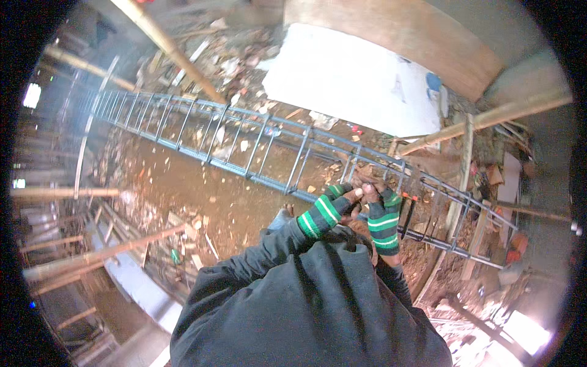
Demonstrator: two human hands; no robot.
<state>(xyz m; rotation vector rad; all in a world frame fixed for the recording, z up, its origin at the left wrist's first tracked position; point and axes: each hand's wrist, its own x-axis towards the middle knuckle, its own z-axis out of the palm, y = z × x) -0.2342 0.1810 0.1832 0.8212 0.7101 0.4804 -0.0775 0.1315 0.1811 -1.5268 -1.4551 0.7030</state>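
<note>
A long rebar cage [247, 175] of bars and rectangular stirrups runs across in front of me, from far left to near right. Both hands wear fingerless gloves striped in green, dark and white. My left hand [341, 200] and my right hand [378, 203] meet at the cage's near part, fingers bent and fingertips pinched together. Whatever lies between the fingertips is too small to make out. Just right of my right hand, a small orange-and-black thing [409, 197] sits against the bars; its kind is unclear.
A large white board [348, 76] lies beyond the cage. Bamboo poles [174, 52] slant across the far left, and another pole [489, 119] crosses at right. Brown dirt ground [174, 180] with scattered wood chips and rubble lies under and around the cage. Timber pieces stand at lower left.
</note>
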